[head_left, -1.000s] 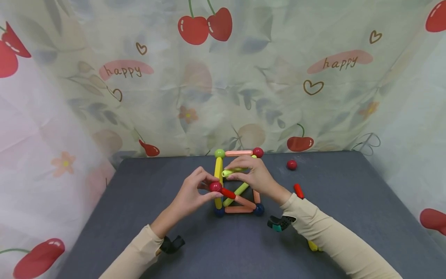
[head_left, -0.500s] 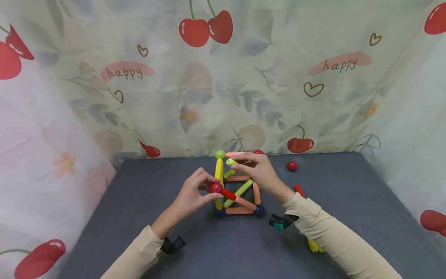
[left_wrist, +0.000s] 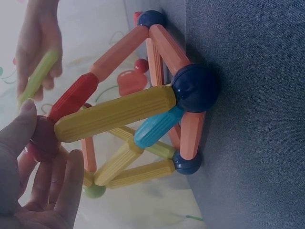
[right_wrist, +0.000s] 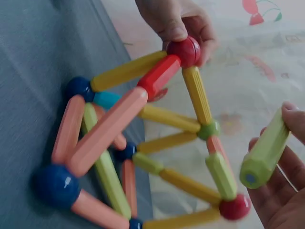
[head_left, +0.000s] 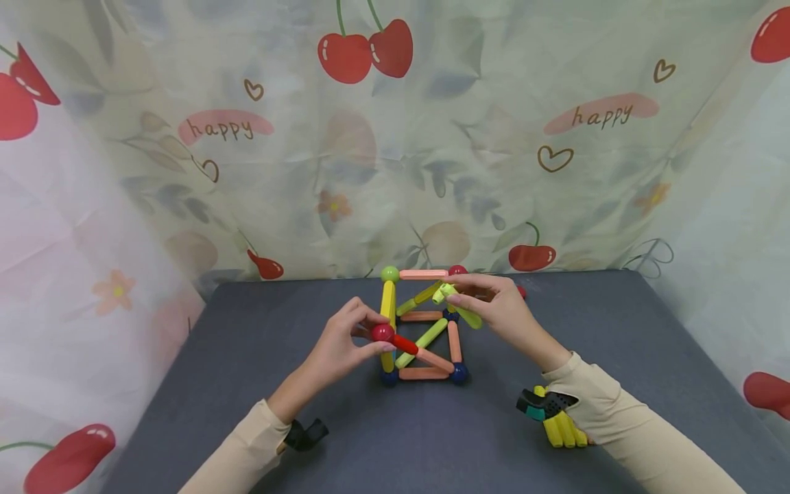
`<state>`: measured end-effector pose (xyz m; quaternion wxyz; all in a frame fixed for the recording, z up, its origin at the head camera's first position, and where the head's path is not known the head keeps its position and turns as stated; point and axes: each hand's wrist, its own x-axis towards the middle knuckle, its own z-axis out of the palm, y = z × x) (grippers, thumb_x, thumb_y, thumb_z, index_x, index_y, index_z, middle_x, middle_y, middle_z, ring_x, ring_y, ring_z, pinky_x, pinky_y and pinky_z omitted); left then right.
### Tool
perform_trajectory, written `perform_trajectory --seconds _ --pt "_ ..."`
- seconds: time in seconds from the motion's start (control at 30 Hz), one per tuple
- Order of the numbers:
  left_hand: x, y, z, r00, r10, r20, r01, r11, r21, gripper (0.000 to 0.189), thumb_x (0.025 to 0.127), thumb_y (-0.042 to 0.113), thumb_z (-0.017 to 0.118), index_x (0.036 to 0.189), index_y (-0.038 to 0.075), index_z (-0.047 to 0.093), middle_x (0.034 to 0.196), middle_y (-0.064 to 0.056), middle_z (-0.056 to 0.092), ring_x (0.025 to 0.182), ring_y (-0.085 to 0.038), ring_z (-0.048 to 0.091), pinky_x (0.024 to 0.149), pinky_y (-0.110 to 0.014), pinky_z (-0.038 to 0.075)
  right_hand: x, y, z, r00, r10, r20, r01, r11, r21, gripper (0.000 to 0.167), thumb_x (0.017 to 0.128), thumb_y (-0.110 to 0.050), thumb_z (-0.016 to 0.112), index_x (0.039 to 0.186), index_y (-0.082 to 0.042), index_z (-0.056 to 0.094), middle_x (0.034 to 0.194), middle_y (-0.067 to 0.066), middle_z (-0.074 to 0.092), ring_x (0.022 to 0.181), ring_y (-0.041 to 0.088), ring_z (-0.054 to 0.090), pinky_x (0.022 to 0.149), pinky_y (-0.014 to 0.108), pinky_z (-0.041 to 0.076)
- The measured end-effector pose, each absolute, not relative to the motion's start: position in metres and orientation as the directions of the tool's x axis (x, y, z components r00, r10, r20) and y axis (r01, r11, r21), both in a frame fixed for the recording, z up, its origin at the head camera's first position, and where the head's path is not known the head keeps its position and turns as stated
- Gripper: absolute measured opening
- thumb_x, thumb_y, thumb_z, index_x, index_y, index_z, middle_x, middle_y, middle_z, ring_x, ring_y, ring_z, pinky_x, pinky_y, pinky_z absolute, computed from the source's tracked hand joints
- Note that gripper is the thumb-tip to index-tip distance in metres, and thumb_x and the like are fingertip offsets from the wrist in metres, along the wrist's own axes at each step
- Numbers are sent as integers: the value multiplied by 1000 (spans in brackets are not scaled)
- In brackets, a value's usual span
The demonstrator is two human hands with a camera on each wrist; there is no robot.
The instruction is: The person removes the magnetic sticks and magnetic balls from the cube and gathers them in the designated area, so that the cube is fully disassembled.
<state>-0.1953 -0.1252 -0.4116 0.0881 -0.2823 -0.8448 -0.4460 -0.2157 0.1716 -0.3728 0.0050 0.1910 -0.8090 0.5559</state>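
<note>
A frame of magnetic building sticks and balls stands on the dark table. My left hand (head_left: pixel 345 336) pinches the red ball (head_left: pixel 382 332) at its near upper left corner, where a red stick (head_left: pixel 404 344) and a yellow stick (left_wrist: pixel 116 113) meet. My right hand (head_left: pixel 503 309) holds a light green stick (right_wrist: pixel 267 150) between thumb and fingers, apart from the frame in the right wrist view. Another light green stick (right_wrist: pixel 220 175) touches the far right red ball (right_wrist: pixel 234 206). A green ball (head_left: pixel 390 274) marks the far left top; dark blue balls (head_left: pixel 458 372) form the base.
Several yellow sticks (head_left: pixel 563 429) lie on the table (head_left: pixel 296 302) beneath my right wrist. A loose red ball (head_left: pixel 522 291) is partly hidden behind my right hand. A printed cloth (head_left: pixel 395 171) hangs behind the table.
My right hand has moved right, away from my left hand, and the green stick in it now tilts down to the right. My left hand stays on the red ball.
</note>
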Motion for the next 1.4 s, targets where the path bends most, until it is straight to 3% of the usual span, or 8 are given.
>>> perform_trajectory --seconds 0.13,0.37,0.63,0.9,1.2,1.4 --pt "-195 -125 -412 -827 396 399 554 457 696 32 78 23 83 106 15 68 96 0 55 85 -10 65 74 -25 60 -209 197 -381 -943 -267 199 -296 401 -867 34 91 -36 71 122 -22 67 112 2 70 94 16 68 81 29 55" --pt "-194 -125 -411 -830 394 395 550 459 698 33 78 24 84 105 14 68 96 0 55 84 -10 64 74 -27 60 -193 245 -398 -970 -205 128 -213 474 -855 36 92 -38 69 126 -25 65 111 0 68 92 12 66 79 27 55" --pt "-195 -125 -411 -831 396 389 546 449 707 33 78 24 84 106 15 68 96 -1 55 85 -10 65 74 -27 61 -177 296 -427 -993 -117 28 -84 503 -860 41 91 -40 70 125 -17 66 107 -6 71 82 10 64 68 31 56" --pt "-195 -124 -410 -833 396 386 542 448 711 32 79 23 83 106 15 68 96 -1 55 85 -10 65 74 -28 60 -166 342 -445 -993 -52 -102 55 569 -821 53 92 -40 69 132 -7 60 102 -13 70 83 5 63 70 32 57" --pt "-194 -125 -410 -833 396 386 542 447 711 32 79 24 83 105 15 68 96 -1 55 84 -10 64 74 -26 60 -159 365 -466 -969 -60 -238 155 600 -785 56 91 -40 71 133 -4 59 114 2 70 86 -1 62 70 32 59" --pt "-194 -125 -409 -835 396 382 539 443 716 32 79 25 83 105 15 68 97 -1 55 85 -10 64 75 -30 61 -154 371 -477 -962 -88 -258 166 563 -810 56 91 -37 71 132 -1 59 113 1 71 87 -1 64 71 34 60"
